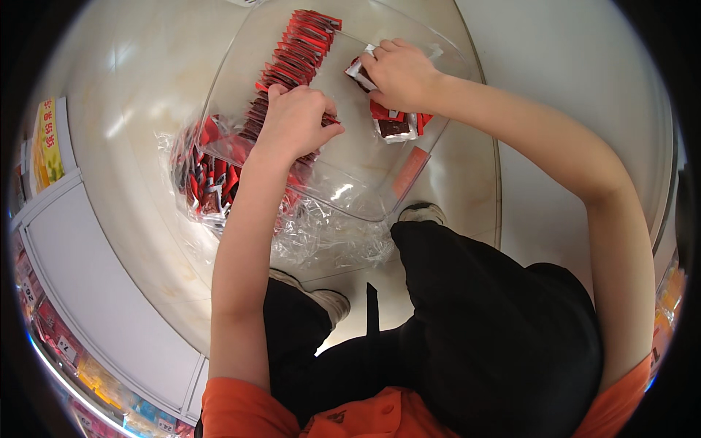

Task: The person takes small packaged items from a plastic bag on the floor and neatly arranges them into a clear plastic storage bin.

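A clear plastic bin [365,208] lies before me on the floor. Inside, a long row of small red snack packets [303,47] stands packed on edge along its left part. My left hand [299,120] is closed over the near end of that row, its fingers curled round packets and partly hidden. On the right of the bin, my right hand [401,73] grips a silver-edged packet with a dark brown middle [358,73]. Just below that hand, a few loose red and silver packets [394,128] lie in the bin.
A clear plastic bag [208,182] full of red packets sits left of the bin, its crumpled film [336,244] spreading toward my shoes [328,303]. Shelves with coloured packages [95,376] run along the left. A white panel [555,58] stands on the right.
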The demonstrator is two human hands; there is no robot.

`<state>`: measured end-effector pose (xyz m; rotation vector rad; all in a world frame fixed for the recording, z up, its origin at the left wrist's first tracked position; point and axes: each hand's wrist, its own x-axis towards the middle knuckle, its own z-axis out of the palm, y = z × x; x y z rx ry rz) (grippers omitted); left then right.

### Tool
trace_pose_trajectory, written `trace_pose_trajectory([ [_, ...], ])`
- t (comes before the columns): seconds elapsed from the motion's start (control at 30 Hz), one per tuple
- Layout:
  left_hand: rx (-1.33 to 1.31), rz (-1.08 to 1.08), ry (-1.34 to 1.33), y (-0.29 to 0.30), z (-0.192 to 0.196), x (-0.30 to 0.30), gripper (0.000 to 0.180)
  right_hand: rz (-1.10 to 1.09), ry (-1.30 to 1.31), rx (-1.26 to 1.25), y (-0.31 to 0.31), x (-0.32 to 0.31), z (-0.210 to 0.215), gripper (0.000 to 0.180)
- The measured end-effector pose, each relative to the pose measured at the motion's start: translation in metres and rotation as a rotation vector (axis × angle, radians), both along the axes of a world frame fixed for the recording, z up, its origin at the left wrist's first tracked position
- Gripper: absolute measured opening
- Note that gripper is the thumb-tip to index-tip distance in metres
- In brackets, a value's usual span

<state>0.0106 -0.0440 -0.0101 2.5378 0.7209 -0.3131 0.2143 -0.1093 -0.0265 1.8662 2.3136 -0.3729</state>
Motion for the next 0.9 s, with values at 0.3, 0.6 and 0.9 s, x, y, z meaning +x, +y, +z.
trace_pose_trajectory([
  [0.3, -0.05, 0.025, 0.031, 0.002, 0.005, 0.002, 0.027, -0.029, 0.073, 0.014, -0.011, 0.004, 0.004, 0.043],
  [0.6, -0.064, 0.027, 0.029, 0.002, 0.005, 0.002, 0.027, -0.104, 0.202, -0.246, -0.002, 0.009, 0.016, 0.023],
  [0.9, -0.057, 0.022, 0.027, 0.001, 0.006, 0.003, 0.028, 0.234, -0.024, -0.046, -0.021, 0.003, 0.001, 0.03],
])
